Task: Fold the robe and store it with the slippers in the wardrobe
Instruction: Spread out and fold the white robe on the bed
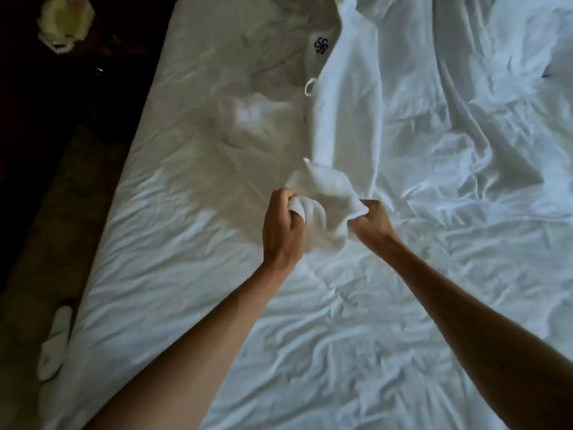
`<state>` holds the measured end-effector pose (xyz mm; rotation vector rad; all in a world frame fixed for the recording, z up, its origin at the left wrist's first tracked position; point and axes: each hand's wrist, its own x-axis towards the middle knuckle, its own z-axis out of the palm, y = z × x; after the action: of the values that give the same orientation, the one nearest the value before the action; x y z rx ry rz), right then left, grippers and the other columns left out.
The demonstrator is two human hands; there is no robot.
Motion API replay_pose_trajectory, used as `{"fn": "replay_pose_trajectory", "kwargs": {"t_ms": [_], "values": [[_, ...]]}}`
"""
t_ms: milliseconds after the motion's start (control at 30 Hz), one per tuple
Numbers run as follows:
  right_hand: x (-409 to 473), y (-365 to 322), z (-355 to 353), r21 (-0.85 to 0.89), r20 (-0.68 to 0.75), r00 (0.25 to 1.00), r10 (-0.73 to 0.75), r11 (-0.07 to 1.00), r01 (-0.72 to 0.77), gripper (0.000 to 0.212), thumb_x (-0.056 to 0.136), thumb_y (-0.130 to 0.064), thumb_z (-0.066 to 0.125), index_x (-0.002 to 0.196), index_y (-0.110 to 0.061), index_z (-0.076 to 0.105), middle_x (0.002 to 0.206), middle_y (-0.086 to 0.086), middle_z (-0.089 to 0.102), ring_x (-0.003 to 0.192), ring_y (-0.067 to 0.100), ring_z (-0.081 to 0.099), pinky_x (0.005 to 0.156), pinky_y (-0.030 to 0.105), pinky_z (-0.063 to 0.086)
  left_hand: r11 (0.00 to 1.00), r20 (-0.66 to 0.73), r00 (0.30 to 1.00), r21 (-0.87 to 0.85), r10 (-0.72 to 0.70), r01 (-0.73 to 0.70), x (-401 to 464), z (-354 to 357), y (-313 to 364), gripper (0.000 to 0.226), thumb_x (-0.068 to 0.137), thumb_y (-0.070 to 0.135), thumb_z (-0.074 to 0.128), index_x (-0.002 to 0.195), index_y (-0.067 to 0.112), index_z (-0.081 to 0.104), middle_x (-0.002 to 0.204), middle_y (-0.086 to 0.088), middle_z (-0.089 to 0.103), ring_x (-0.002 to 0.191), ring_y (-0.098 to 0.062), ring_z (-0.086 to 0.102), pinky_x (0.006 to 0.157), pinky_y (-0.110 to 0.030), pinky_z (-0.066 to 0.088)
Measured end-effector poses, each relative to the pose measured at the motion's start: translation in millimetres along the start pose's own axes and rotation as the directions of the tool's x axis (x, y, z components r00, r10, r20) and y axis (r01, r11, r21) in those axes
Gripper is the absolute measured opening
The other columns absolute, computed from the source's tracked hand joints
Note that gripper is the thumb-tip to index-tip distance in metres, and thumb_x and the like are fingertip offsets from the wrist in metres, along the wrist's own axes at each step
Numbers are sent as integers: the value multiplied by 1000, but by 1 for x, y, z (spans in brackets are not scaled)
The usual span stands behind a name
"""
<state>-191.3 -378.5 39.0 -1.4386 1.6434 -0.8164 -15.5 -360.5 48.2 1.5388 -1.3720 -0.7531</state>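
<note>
A white waffle robe with a blue logo lies stretched lengthwise on the bed, its far end at the top of the view. The near end of the robe is bunched up between my hands. My left hand grips the bunched cloth with curled fingers. My right hand pinches the cloth's right edge. Both hands hover just above the sheet at mid-frame. A white slipper lies on the dark floor beside the bed's left edge.
The bed is covered with a crumpled white sheet that fills most of the view. A pale crumpled item sits on the dark floor at the top left. The floor strip runs along the bed's left side.
</note>
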Motion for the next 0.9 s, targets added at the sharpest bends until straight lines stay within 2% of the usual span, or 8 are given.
{"fn": "replay_pose_trajectory", "kwargs": {"t_ms": [133, 333, 467, 567, 667, 767, 833, 900], "values": [[-106, 49, -12, 66, 77, 972, 224, 971, -229, 22, 62, -29, 53, 46, -18, 64, 43, -6, 59, 42, 1, 48, 42, 19, 39, 992, 90, 991, 91, -97, 89, -61, 15, -33, 37, 77, 6, 37, 107, 6, 59, 106, -5, 63, 99, -21, 57, 87, -24, 42], [-257, 119, -41, 25, 130, 893, 430, 899, -437, 42, 48, -52, 52, 53, -11, 60, 48, -6, 54, 45, 6, 49, 47, 24, 39, 963, 234, 969, 270, -80, 14, -176, 23, -64, 33, 79, 3, 41, 103, 1, 64, 113, -12, 62, 105, -28, 59, 95, -32, 44], [-346, 146, -73, -3, 208, 840, 501, 859, -512, 52, 52, -52, 53, 61, -3, 66, 54, 0, 62, 50, 12, 57, 51, 30, 45, 958, 380, 925, 270, -10, -101, -260, 20, -65, 32, 76, -3, 47, 101, 2, 67, 109, -8, 64, 99, -23, 61, 92, -28, 45], [-379, 148, -84, -22, 218, 809, 546, 832, -555, 46, 52, -58, 53, 53, -13, 63, 51, -3, 59, 47, 8, 53, 49, 26, 42, 970, 460, 886, 233, -53, -63, -296, 16, -61, 30, 74, 2, 46, 97, 6, 65, 103, -3, 64, 94, -21, 61, 89, -34, 48], [-369, 134, -93, 17, 323, 817, 477, 861, -509, 47, 59, -61, 60, 76, -20, 74, 70, -2, 73, 65, 9, 66, 62, 28, 53, 980, 475, 875, 200, -91, -7, -293, 6, -57, 34, 72, 8, 45, 98, 10, 66, 105, 0, 62, 100, -18, 60, 93, -34, 48], [-323, 110, -104, 102, 401, 853, 333, 909, -403, 41, 72, -42, 66, 108, -22, 72, 100, 4, 75, 93, 18, 70, 82, 30, 54, 983, 372, 927, 182, -59, -11, -263, -12, -58, 39, 68, 16, 46, 102, 10, 64, 108, -1, 58, 103, -20, 57, 94, -34, 48], [-281, 94, -100, 125, 205, 944, 259, 950, -288, 39, 73, -45, 64, 107, -28, 72, 103, -2, 72, 97, 16, 66, 86, 32, 53, 957, 113, 977, 250, -178, 145, -228, -22, -69, 45, 71, 25, 45, 108, 5, 60, 111, -8, 54, 103, -25, 55, 89, -38, 46], [-230, 87, -81, 7, -70, 979, 190, 982, -190, 47, 72, -57, 67, 110, -30, 67, 114, -2, 64, 103, 18, 60, 91, 40, 50, 867, -135, 899, 238, -418, 439, -186, -26, -75, 64, 76, 46, 49, 116, -2, 58, 117, -20, 57, 109, -36, 56, 88, -43, 46]]}}
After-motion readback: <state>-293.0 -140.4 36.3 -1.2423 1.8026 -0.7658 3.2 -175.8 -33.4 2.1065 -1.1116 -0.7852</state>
